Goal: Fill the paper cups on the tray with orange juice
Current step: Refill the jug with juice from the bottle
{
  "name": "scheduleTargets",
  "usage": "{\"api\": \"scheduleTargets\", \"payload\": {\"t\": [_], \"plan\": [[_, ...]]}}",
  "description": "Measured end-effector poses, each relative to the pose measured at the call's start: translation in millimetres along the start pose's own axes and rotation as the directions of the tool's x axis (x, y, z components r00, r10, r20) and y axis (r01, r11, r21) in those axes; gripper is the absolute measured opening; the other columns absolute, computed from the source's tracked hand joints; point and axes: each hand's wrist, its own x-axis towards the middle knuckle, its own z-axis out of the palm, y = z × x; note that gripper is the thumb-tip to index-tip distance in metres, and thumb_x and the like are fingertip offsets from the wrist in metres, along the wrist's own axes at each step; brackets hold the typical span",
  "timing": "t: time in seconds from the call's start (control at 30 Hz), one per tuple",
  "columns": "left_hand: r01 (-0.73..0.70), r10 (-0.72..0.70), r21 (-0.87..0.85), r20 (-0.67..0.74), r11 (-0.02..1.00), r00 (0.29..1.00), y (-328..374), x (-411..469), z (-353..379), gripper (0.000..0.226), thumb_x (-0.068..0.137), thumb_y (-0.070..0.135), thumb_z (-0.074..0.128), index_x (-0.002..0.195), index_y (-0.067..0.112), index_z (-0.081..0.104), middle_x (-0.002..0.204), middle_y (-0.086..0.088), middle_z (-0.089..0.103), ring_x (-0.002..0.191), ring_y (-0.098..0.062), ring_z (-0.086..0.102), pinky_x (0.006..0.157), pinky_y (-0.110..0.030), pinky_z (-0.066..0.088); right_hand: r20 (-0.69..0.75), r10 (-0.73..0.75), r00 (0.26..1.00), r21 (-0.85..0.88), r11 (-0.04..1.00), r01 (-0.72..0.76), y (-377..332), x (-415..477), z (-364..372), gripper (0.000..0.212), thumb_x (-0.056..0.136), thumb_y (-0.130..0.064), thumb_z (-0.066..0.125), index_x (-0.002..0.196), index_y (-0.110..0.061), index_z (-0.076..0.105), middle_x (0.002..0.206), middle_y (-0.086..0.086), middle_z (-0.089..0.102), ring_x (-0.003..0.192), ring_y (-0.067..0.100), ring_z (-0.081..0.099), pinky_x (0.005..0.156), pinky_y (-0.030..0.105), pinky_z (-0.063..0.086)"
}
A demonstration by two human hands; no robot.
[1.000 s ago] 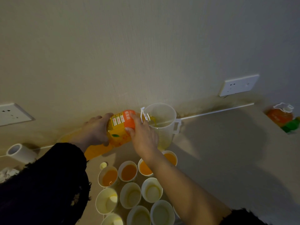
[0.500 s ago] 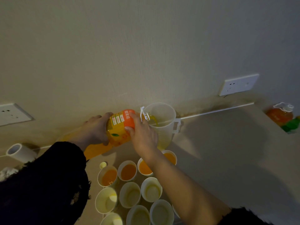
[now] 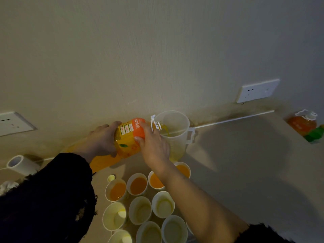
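A large orange juice bottle (image 3: 128,137) lies tipped on its side, its mouth over a clear plastic jug (image 3: 175,132), and juice streams into the jug. My left hand (image 3: 103,139) grips the bottle's lower body. My right hand (image 3: 153,146) grips its shoulder near the neck. Below stand several paper cups: the far row (image 3: 138,185) holds orange juice, while the nearer cups (image 3: 140,210) look empty. The tray under them is hidden.
A second juice bottle (image 3: 302,122) stands at the far right beside something green. A tape roll (image 3: 19,163) lies at the left. A small yellow cap (image 3: 111,178) sits by the cups. Wall sockets (image 3: 256,90) are behind.
Both hands keep the bottle tipped over the jug, and the pour continues. Nothing else has visibly moved.
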Motion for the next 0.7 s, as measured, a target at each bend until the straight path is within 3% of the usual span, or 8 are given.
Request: {"api": "scheduleTargets", "payload": {"t": [0.7], "plan": [[-0.003, 0.003, 0.006, 0.0, 1.0, 1.0, 1.3, -2.3, -0.2, 0.116, 0.053, 0.024, 0.087, 0.146, 0.027, 0.017, 0.126, -0.009, 0.048, 0.117, -0.03, 0.045, 0.096, -0.042, 0.044, 0.008, 0.003, 1.0, -0.001, 1.0, -0.003, -0.6, -2.6, -1.2, 0.053, 0.098, -0.049, 0.038, 0.146, -0.035, 0.02, 0.134, 0.012, 0.045, 0.12, 0.032, 0.049, 0.091, 0.042, 0.043]]}}
